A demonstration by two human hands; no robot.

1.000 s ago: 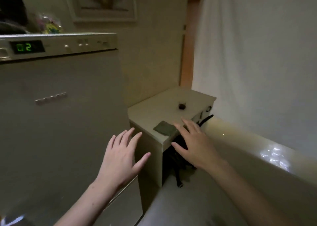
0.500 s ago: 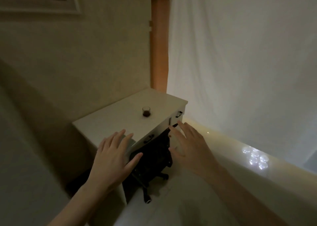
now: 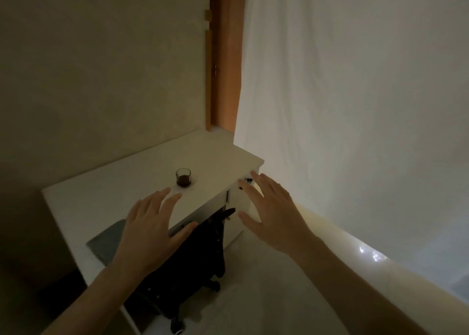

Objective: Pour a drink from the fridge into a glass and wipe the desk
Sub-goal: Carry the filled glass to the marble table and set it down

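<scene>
Head view showed a small clear glass (image 3: 183, 177) standing upright on the white desk (image 3: 106, 197), well in from its front edge. The glass was short and round, with a dark brown drink filling roughly its lower half. Nearer the camera than the glass, a flat grey cloth (image 3: 107, 243) lay on the desk by its front edge, partly hidden under the left hand (image 3: 149, 230). That hand hovered over the desk short of the glass, fingers spread wide and holding nothing. The right hand (image 3: 274, 212) was likewise spread and empty, to the right of the glass, off the desk's front corner. A black chair (image 3: 193, 266) sat tucked under the desk.
</scene>
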